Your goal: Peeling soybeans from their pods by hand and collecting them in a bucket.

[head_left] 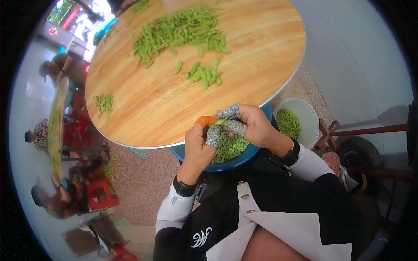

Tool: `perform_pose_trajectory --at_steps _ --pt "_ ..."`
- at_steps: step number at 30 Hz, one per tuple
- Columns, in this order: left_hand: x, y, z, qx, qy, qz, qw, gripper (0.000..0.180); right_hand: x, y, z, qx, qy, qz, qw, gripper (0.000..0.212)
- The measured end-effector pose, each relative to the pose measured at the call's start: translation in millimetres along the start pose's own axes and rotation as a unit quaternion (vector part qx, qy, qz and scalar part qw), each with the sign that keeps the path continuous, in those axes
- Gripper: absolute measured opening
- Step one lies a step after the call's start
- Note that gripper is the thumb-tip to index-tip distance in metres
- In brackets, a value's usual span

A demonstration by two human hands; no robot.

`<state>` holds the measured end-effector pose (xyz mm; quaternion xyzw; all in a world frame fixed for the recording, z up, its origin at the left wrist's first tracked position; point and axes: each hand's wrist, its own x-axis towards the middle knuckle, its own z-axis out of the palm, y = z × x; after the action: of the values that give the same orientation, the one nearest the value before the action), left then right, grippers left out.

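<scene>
My left hand (198, 145) and my right hand (254, 126) meet over a blue basin (226, 164) of shelled green beans, just below the edge of a round wooden table (152, 108). Both hands pinch one green bean pod (220, 122) between them. Grey fabric guards cover some fingertips of both hands, and an orange guard covers my left thumb. On the table lies a big heap of green pods (178, 30), with a smaller cluster of pods (204, 73) nearer to me.
A white bucket (305, 114) holding green pods stands on the floor at my right, beside a red-brown wooden frame (335, 130). A small pile of pods (104, 103) lies at the table's left edge. Other people sit at a long table (54, 130) far left, near red stools.
</scene>
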<state>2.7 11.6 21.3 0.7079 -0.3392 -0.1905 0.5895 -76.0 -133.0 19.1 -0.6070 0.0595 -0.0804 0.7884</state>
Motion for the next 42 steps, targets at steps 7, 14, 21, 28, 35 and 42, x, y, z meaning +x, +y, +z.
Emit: perform_pose_trajectory --at_steps 7,14,21,28,35,42 --pt "-5.5 -1.1 -5.2 0.104 -0.024 0.017 0.994 0.015 -4.7 2.3 -2.2 -0.184 -0.007 -0.131 0.974 0.015" --pt "-2.4 -6.3 -5.2 -0.026 -0.037 -0.072 0.996 0.013 -2.4 -9.7 1.7 -0.338 -0.046 -0.180 0.923 0.026" --pt "0.4 2.1 0.0 -0.031 0.013 -0.044 0.998 0.023 -1.3 -2.6 -1.0 -0.160 0.018 -0.111 0.981 0.014" --pt "-0.3 2.0 -5.8 0.094 -0.048 -0.041 0.994 0.021 0.9 -7.5 -6.4 -0.249 0.003 -0.099 0.964 0.012" --pt "0.0 2.2 -12.5 -0.104 -0.098 -0.140 0.980 0.018 0.0 -5.4 -9.1 -0.025 -0.010 0.064 0.998 0.012" --pt "1.0 -2.5 -9.0 -0.056 0.038 -0.084 0.994 0.017 -5.5 -1.3 3.8 -0.123 0.051 -0.119 0.984 0.006"
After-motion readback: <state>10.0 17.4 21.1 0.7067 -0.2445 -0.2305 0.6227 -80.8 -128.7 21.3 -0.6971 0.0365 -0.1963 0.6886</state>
